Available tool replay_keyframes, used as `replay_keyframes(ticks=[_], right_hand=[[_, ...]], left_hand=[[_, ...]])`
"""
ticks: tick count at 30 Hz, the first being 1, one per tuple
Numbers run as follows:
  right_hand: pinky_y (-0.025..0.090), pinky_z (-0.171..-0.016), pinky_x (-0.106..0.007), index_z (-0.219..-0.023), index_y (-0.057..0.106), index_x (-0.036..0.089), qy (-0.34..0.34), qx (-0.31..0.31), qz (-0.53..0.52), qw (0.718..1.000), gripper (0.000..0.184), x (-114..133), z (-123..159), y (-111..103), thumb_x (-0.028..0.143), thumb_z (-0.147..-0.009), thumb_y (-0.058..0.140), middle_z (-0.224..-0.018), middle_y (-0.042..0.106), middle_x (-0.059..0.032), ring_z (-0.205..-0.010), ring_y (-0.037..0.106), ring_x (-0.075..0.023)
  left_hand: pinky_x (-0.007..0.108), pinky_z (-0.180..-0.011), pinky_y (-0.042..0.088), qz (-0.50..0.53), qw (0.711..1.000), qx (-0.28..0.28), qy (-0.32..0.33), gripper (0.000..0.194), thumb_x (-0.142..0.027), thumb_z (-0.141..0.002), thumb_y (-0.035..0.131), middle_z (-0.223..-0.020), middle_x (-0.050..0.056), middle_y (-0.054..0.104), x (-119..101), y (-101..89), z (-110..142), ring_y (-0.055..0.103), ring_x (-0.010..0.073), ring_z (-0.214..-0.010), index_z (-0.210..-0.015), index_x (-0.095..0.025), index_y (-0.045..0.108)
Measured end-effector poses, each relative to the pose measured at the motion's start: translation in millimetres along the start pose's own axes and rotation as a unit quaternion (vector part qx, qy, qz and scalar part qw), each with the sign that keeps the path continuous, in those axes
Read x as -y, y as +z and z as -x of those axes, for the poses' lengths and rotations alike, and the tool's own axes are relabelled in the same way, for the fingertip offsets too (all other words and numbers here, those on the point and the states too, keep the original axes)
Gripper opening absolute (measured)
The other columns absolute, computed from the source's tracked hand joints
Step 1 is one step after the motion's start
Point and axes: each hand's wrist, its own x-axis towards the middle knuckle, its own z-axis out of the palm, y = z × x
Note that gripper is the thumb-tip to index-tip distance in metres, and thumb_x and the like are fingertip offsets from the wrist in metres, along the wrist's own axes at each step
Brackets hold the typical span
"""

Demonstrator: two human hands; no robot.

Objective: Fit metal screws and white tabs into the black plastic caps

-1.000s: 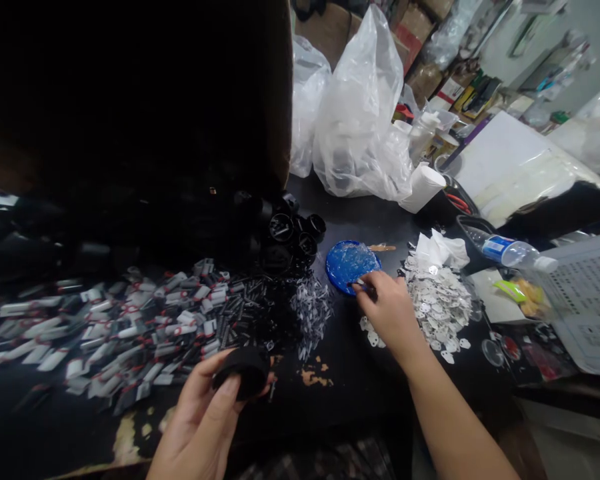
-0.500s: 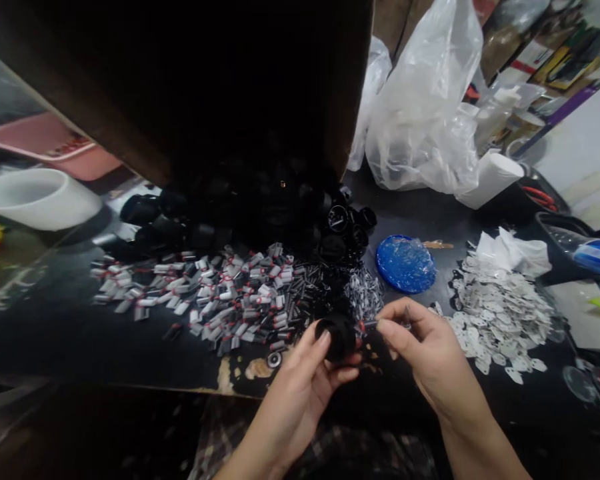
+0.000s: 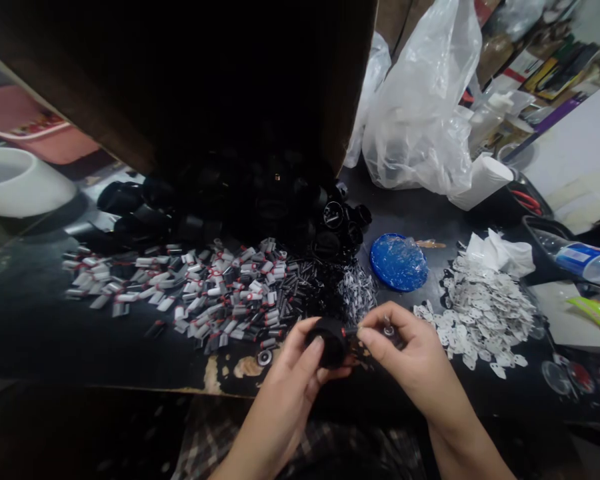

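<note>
My left hand is closed around a black round cup-shaped part, its hollow side turned partly up. From the right, my right hand pinches a small grey cylinder with a red ring between thumb and finger, its red end at the cup's side. A small metal piece shows among the right hand's fingers; its kind is unclear. Just beyond the hands lies a heap of small silvery metal pieces. Left of it are dark springs or screws and many grey cylinders with red rings.
Black round parts spill from a large dark box. A blue lid lies right of centre, beside a pile of pale flat plates. Behind stand a clear plastic bag and a white cup; a bottle lies far right.
My right hand has moved left, bringing the red-ringed cylinder from beside the black cup up to its side. The cup's hollow has turned more into view. The whole view has shifted slightly.
</note>
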Motion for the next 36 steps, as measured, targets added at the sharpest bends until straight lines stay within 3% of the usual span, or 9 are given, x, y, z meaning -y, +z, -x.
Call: replay_keyframes(ticks=[4,7,11,14,19,22,25,28,36], right_hand=[[0.045,-0.071,-0.03,-0.085,0.066,0.023,-0.102,-0.038,0.124,0.986,0.005,0,7,3,0.026,-0.086,0.062,-0.076,0.065,0.0009,-0.073,0.059,-0.0155],[0.042,-0.075,-0.033,-0.09,0.067,0.024,-0.181,-0.049,0.163,0.969,0.007,-2,10,4,0.024,-0.088,0.061,-0.077,0.066,0.0006,-0.074,0.058,-0.0161],[0.045,-0.075,-0.03,-0.1,0.069,0.027,-0.061,0.08,0.018,0.995,0.017,-5,12,-1,0.036,-0.085,0.065,-0.083,0.067,0.0009,-0.079,0.061,-0.0165],[0.047,-0.073,-0.027,-0.096,0.07,0.024,0.046,0.194,-0.107,0.974,0.022,-9,14,-2,0.041,-0.086,0.063,-0.084,0.069,0.0003,-0.077,0.062,-0.015],[0.044,-0.07,-0.025,-0.076,0.069,0.019,0.082,0.19,-0.086,0.974,0.019,-14,19,5,0.037,-0.077,0.073,-0.075,0.067,0.0015,-0.073,0.059,-0.0137],[0.043,-0.072,-0.026,-0.083,0.071,0.02,0.051,0.209,-0.059,0.975,0.019,-15,17,12,0.039,-0.082,0.068,-0.079,0.07,0.001,-0.076,0.061,-0.0147],[0.04,-0.079,-0.031,-0.095,0.07,0.024,-0.029,0.106,0.104,0.988,0.016,-20,10,19,0.032,-0.091,0.057,-0.091,0.072,-0.0002,-0.084,0.061,-0.018],[0.033,-0.079,-0.035,-0.094,0.068,0.022,-0.092,-0.004,0.305,0.948,0.015,-28,1,25,0.021,-0.092,0.053,-0.09,0.071,-0.0023,-0.081,0.06,-0.0199],[0.029,-0.076,-0.035,-0.091,0.063,0.019,-0.144,-0.016,0.42,0.896,0.007,-40,-7,34,0.025,-0.09,0.059,-0.085,0.069,-0.0026,-0.077,0.06,-0.0205]], left_hand=[[0.024,-0.092,0.045,-0.104,0.99,-0.039,0.09,0.021,-0.035,-0.086,0.063,-0.11,-0.001,0.066,7,-11.7,1,0.061,0.018,-0.105,-0.107,-0.032,0.065],[0.024,-0.09,0.045,-0.117,0.99,-0.024,0.079,0.02,-0.036,-0.087,0.062,-0.111,-0.001,0.065,6,-14.7,2,0.059,0.0195,-0.107,-0.106,-0.033,0.066],[0.023,-0.075,0.048,-0.056,0.998,0.01,0.0,0.017,-0.037,-0.084,0.065,-0.092,0.0,0.068,0,-11.2,7,0.062,0.0165,-0.084,-0.098,-0.03,0.069],[0.022,-0.067,0.047,-0.045,0.999,0.019,-0.016,0.016,-0.039,-0.081,0.068,-0.08,-0.001,0.066,-2,-11.8,15,0.059,0.0146,-0.071,-0.092,-0.028,0.071],[0.023,-0.075,0.045,-0.135,0.991,0.01,0.014,0.019,-0.041,-0.076,0.073,-0.085,0.0,0.067,-2,-27.5,27,0.06,0.0182,-0.085,-0.089,-0.027,0.075],[0.023,-0.074,0.048,-0.115,0.993,0.007,-0.019,0.019,-0.039,-0.078,0.072,-0.087,-0.001,0.068,-2,-36.7,30,0.061,0.017,-0.084,-0.093,-0.028,0.073],[0.025,-0.078,0.052,-0.024,0.999,-0.041,-0.022,0.018,-0.036,-0.083,0.067,-0.094,-0.001,0.07,0,-37.3,28,0.064,0.0162,-0.086,-0.099,-0.028,0.07],[0.031,-0.093,0.05,0.028,0.998,-0.053,0.008,0.019,-0.032,-0.087,0.062,-0.108,0.001,0.071,-2,-32.4,20,0.064,0.0188,-0.102,-0.105,-0.027,0.066],[0.032,-0.084,0.055,0.023,0.995,-0.075,0.068,0.019,-0.03,-0.088,0.061,-0.1,0.004,0.073,-13,-27.5,0,0.067,0.0212,-0.1,-0.105,-0.023,0.064]])
